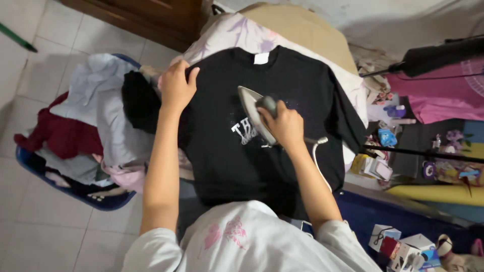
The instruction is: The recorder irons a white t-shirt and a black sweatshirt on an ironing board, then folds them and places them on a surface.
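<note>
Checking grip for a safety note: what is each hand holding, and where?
Right hand grips the iron by its handle; left hand pins the black shirt at its shoulder.

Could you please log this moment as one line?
left hand: pins black T-shirt shoulder | right hand: grips iron on shirt chest | laundry basket: left, full
</note>
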